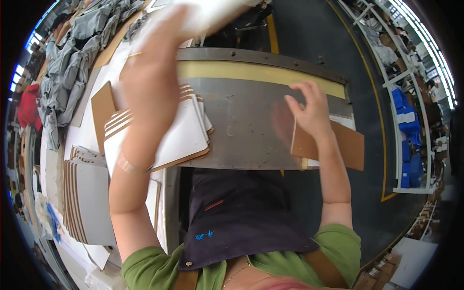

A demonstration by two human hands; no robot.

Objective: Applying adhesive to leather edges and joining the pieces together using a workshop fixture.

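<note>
My left hand [152,77] is raised at the upper left and smeared by motion. A blurred white board [212,17] with a brown edge is at its fingers and smeared like the hand; the grip itself is unclear. Below that hand lies a fanned stack of white boards [183,137] with brown edges and rounded corners, partly covered by my wrist. My right hand [311,108] is above the right end of the grey worktop [241,125], thumb and fingers apart, holding nothing. Beneath its wrist a brown board [345,142] sticks out past the worktop's right edge.
A metal bar [261,60] and a yellow strip [261,77] run along the worktop's far side. Another stack of white boards [92,203] stands at the left, near a brown panel [102,113]. Grey cloth [72,72] is heaped far left. Blue bins [408,121] sit on a rack at right.
</note>
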